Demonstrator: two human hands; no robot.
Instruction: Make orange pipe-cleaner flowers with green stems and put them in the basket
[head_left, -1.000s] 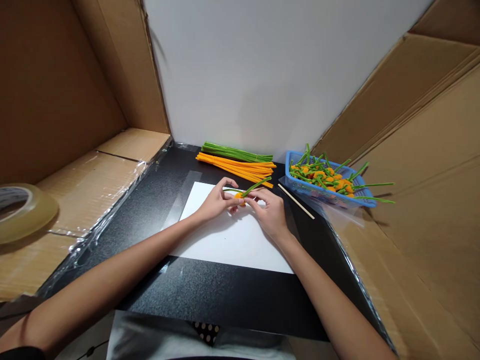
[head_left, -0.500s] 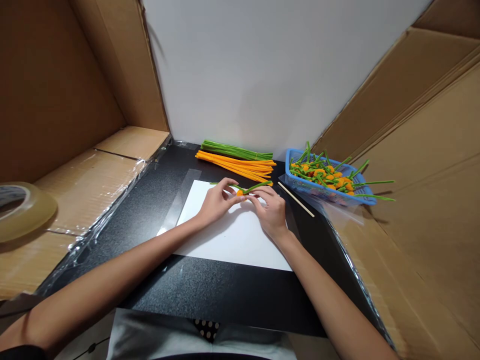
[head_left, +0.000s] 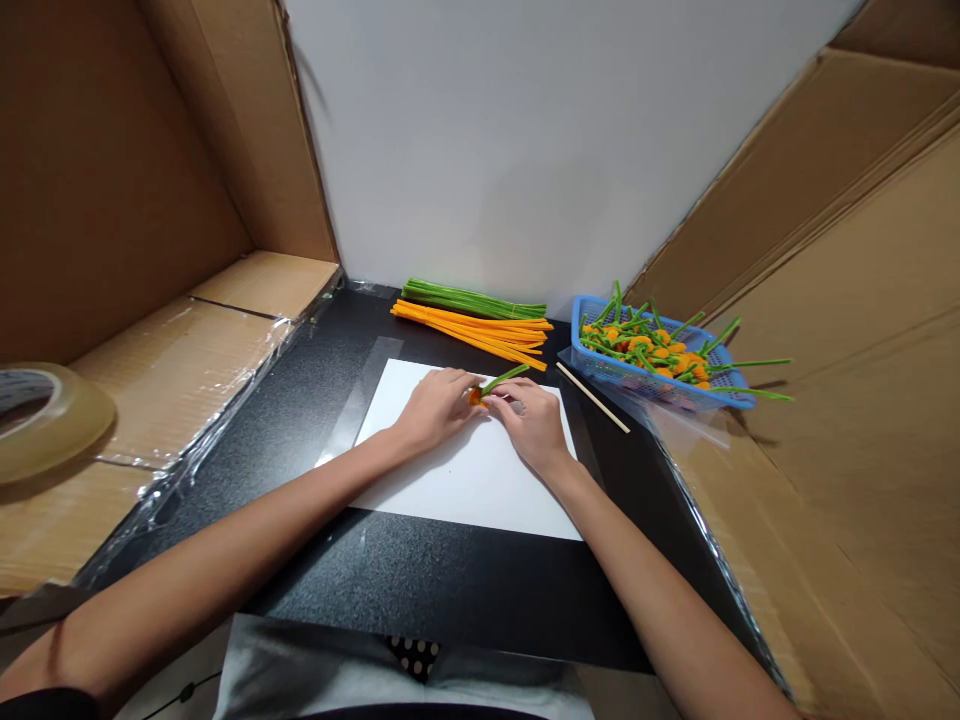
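Both hands meet over a white sheet of paper [head_left: 465,480] on the black table [head_left: 420,580]. My left hand [head_left: 439,405] and my right hand [head_left: 529,415] pinch a small orange coil with a green pipe-cleaner stem [head_left: 504,379] between their fingertips. The green stem sticks out up and to the right from between the hands. Fingers of both hands are closed around the piece.
Bundles of green pipe cleaners [head_left: 472,299] and orange pipe cleaners [head_left: 476,330] lie at the back. A blue basket [head_left: 724,395] of finished orange-and-green pieces stands at the right, a thin wooden stick [head_left: 592,398] beside it. A tape roll [head_left: 41,420] lies far left. Cardboard walls surround.
The hands drew closer together over the orange coil. The left end of the green stem, seen earlier beyond the left fingers, no longer shows.
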